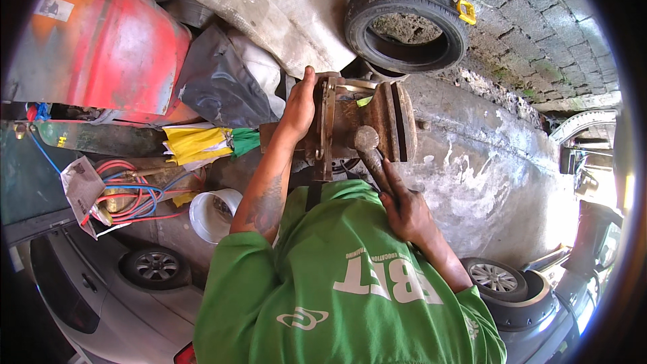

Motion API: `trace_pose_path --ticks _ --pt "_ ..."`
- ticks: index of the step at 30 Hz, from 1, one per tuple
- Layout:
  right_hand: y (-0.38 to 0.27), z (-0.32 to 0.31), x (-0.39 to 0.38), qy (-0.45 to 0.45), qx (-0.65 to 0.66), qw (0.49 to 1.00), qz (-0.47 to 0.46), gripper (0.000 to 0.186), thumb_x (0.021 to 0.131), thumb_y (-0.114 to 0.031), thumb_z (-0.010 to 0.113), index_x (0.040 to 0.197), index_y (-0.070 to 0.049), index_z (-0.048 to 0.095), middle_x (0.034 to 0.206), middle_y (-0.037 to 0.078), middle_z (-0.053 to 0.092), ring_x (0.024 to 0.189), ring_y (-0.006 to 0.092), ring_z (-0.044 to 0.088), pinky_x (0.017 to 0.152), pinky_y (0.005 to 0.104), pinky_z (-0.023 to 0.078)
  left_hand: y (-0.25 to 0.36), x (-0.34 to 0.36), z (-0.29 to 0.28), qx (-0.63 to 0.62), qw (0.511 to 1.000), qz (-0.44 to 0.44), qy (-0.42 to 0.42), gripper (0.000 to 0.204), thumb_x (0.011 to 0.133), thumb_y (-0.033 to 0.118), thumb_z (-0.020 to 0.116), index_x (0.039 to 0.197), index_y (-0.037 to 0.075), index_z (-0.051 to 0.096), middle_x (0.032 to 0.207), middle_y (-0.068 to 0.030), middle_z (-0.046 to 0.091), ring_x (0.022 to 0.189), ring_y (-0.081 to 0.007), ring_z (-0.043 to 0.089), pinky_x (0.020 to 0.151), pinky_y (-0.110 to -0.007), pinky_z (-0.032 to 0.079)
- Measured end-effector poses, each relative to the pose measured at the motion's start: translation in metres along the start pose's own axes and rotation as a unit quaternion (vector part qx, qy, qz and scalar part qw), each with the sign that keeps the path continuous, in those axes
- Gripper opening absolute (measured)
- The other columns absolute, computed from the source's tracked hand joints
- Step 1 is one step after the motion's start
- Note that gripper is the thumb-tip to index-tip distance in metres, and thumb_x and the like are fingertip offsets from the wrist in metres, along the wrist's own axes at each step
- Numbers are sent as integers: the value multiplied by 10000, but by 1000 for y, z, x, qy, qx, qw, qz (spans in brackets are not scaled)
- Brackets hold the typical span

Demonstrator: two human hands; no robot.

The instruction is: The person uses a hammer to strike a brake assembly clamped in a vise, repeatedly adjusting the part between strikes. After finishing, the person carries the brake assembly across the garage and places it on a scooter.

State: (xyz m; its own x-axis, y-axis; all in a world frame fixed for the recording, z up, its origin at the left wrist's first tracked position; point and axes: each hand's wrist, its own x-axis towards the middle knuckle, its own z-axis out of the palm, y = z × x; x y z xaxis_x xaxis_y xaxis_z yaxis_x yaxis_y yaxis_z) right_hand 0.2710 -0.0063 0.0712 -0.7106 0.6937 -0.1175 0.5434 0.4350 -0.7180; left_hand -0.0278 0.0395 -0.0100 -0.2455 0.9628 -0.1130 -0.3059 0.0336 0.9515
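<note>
Green shirt [364,249] lies nearest; just past it, a rusty vise [387,111] stands mid-view, the left hand [300,111] against its left side, grip unclear, the right hand [408,212] wrapped round a hammer [366,140]. Any blow is probably best kept square and off the left hand. Around are stained concrete floor [465,189], block wall [539,47], tyre [367,17] and car [101,276].

Daylight glare whitens the floor [499,195] toward the right, while fisheye edges curve into black.
</note>
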Motion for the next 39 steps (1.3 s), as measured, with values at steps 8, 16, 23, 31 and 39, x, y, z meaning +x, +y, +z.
trace_pose_path --ticks 8,16,23,31,39 --pt "7 4 -1 -29 -23 999 25 636 945 -133 617 1535 -89 384 1427 246 533 795 462 681 718 524 560 1 -12 -7 -93 995 35 2 579 1119 382 255 1323 -69 554 1266 -187 659 1164 -255 636 1080 -385 448" --pt "2 4 -1 -40 18 997 69 664 999 -238 548 1597 -141 278 983 367 666 953 540 639 815 548 526 -2 -17 -16 -222 975 10 -6 608 1083 435 309 1366 -74 486 1302 -237 620 1226 -334 604 1090 -440 437" --pt "-3 3 0 -52 32 993 102 670 1002 -249 537 1607 -171 258 1072 371 657 1035 534 626 864 548 523 -6 -15 -22 -297 954 -19 -27 549 1086 383 346 1335 -74 524 1290 -259 626 1218 -329 611 1094 -434 441" --pt "-4 -2 4 -80 -5 993 83 671 1009 -249 521 1611 -164 237 1075 372 654 1054 540 613 892 559 510 -6 -13 -25 -219 974 -47 -24 468 1081 277 388 1320 -86 560 1305 -224 637 1230 -303 603 1101 -428 432" --pt "0 -2 3 -72 22 993 92 669 1006 -233 534 1605 -139 252 1166 365 633 1107 519 601 923 535 510 -6 -15 -27 -245 968 -41 -38 506 1077 331 416 1318 -88 565 1294 -210 644 1221 -294 603 1104 -429 425"
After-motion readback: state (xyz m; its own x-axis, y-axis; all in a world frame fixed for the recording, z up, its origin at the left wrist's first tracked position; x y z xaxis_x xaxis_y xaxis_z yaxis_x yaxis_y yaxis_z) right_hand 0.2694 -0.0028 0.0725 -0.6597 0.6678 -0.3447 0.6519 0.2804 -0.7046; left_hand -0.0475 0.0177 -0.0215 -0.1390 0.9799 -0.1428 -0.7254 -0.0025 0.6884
